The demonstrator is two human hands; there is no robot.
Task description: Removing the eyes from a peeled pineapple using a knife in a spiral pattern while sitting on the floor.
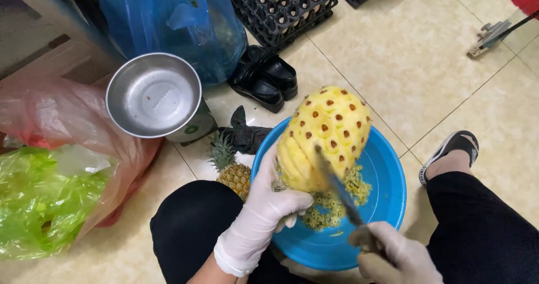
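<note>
Pineapple (pixel 328 132) gripped by left hand (pixel 264 208), right hand (pixel 396 256) holding knife (pixel 337 186).

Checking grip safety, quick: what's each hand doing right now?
Left hand: closed on the peeled pineapple.
Right hand: closed on the knife.

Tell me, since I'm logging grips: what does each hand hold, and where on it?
The left hand grips the peeled pineapple at its lower end, over the blue basin. The right hand holds a knife by its handle.

Bright even indoor light, soft shadows, glare on the steel bowl (pixel 153 95), moving knife (pixel 338 187) blurred
</note>
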